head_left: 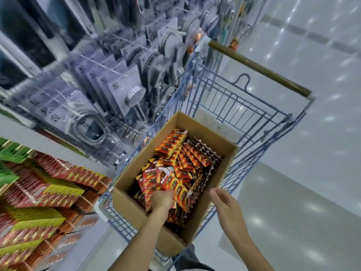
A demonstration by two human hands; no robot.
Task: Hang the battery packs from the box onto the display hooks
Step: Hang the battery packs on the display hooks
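Currently left-hand grip (163, 199) is down inside the box (132, 212), resting on the heaped battery packs (175, 165). Its fingertips are hidden among the packs, so its hold cannot be told. Meanwhile right-hand grip (226, 204) hovers open, fingers straight, over the box's right wall, touching no pack. The box sits in a wire cart (257, 68).

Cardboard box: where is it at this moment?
In the head view the cardboard box sits lower centre inside the blue wire cart, right of the battery display, with the left hand in it.
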